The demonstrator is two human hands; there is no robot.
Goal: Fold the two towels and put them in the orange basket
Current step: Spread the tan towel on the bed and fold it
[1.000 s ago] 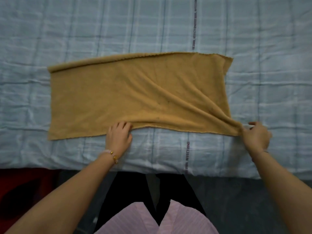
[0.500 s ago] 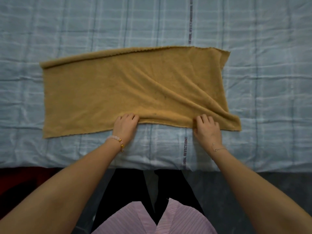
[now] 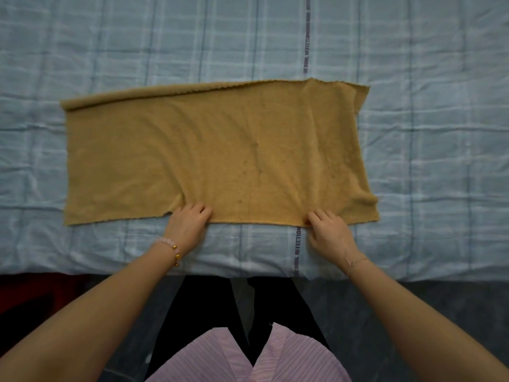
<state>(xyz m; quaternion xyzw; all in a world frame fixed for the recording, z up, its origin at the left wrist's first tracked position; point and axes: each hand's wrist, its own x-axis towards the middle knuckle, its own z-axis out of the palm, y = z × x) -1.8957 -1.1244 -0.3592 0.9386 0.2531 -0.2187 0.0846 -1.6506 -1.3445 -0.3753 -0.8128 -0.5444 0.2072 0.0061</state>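
Nearest: pink top [image 3: 278,359], bare forearms reaching forward. Left wrist carries a bead bracelet [image 3: 171,246]; right wrist a thin chain [image 3: 355,261]. Left hand [image 3: 187,227] and right hand [image 3: 329,234] are set apart on the towel's near hem, fingers curled onto the cloth and gripping it. Towel [image 3: 220,150], tan, lies spread lengthwise and mostly flat on the checked blue sheet [image 3: 429,133], far edge rolled slightly at the left.

The towel [image 3: 214,150] is matt, nubbly terry cloth; the bedsheet [image 3: 429,166] is smooth, creased woven cotton.
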